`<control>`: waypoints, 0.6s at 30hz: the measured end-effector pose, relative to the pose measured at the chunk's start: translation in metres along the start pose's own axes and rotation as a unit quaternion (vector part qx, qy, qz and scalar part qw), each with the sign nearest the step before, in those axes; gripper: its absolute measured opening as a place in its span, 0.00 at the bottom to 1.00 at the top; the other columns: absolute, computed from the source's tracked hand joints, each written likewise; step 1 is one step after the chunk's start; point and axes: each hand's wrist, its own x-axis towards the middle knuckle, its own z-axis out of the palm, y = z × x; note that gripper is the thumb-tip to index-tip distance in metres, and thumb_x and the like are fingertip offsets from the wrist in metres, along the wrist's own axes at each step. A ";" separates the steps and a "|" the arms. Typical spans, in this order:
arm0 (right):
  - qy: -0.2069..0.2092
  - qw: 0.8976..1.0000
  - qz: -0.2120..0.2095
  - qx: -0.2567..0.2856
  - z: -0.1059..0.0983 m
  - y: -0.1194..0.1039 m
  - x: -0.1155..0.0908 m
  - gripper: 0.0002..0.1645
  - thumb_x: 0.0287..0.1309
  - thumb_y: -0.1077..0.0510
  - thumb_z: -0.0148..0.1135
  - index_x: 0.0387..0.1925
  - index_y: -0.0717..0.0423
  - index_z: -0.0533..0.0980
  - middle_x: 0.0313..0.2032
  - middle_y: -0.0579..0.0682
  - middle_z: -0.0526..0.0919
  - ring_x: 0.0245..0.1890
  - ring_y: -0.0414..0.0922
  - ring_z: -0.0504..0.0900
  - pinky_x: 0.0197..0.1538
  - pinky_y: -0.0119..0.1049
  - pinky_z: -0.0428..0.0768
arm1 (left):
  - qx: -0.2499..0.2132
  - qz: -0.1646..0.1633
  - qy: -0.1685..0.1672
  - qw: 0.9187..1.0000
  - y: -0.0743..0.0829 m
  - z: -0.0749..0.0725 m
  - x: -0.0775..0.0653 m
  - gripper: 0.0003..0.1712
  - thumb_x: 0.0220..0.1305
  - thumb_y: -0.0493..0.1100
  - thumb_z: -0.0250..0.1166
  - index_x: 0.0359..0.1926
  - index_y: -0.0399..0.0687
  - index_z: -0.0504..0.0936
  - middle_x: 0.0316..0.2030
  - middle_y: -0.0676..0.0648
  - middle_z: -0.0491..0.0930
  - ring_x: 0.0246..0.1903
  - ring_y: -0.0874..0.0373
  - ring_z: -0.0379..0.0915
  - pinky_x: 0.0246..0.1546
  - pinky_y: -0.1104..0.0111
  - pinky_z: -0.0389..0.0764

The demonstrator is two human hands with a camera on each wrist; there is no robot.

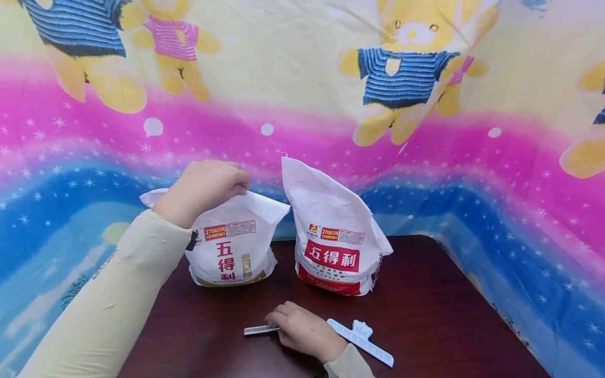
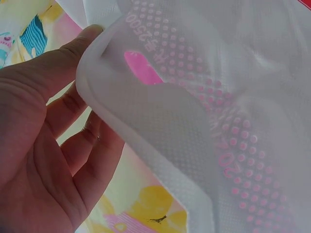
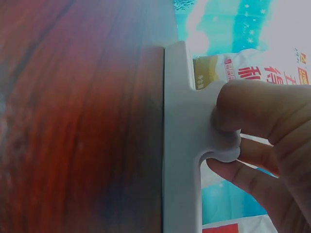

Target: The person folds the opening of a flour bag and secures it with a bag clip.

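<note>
My left hand [image 1: 203, 186] pinches the folded top edge of the left flour bag [image 1: 236, 247], a white bag with red and gold print that stands upright. In the left wrist view, thumb and fingers [image 2: 90, 36] hold the rolled white edge at its corner. Low over the table in front, my right hand [image 1: 304, 332] grips a pale bag clip [image 1: 255, 330] by its scalloped handle. The right wrist view shows the clip's long bar [image 3: 182, 145] close by the wood, thumb on one side of the handle and fingers on the other.
A second flour bag [image 1: 331, 247] with a red label stands to the right, its top rising to a point. Beside my right hand lies another white bag clip [image 1: 364, 341] with ruler marks. Behind the dark table [image 1: 435, 315] hangs a bear-printed cloth [image 1: 293, 68].
</note>
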 end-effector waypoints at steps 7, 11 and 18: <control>0.003 1.000 0.019 -0.012 -0.004 -0.002 0.000 0.19 0.59 0.61 0.71 0.52 0.51 0.82 0.45 0.42 0.83 0.45 0.34 0.79 0.51 0.23 0.78 | -0.002 0.006 0.006 1.000 0.001 0.000 -0.001 0.07 0.66 0.37 0.68 0.32 0.55 0.82 0.29 0.52 0.79 0.31 0.54 0.75 0.38 0.55 0.80; 0.015 0.999 0.031 -0.006 -0.004 -0.002 0.000 0.16 0.60 0.60 0.72 0.50 0.51 0.83 0.42 0.42 0.82 0.43 0.34 0.78 0.49 0.22 0.78 | -0.007 0.006 0.001 1.000 0.001 -0.001 -0.002 0.06 0.66 0.38 0.68 0.33 0.55 0.83 0.30 0.52 0.80 0.32 0.54 0.75 0.39 0.54 0.80; 0.009 0.996 0.081 0.030 -0.006 -0.001 0.000 0.15 0.61 0.59 0.71 0.49 0.49 0.83 0.42 0.40 0.81 0.43 0.32 0.76 0.49 0.24 0.79 | -0.015 0.002 0.001 1.000 0.001 -0.002 -0.003 0.06 0.66 0.38 0.68 0.33 0.54 0.83 0.30 0.52 0.81 0.32 0.54 0.75 0.39 0.54 0.80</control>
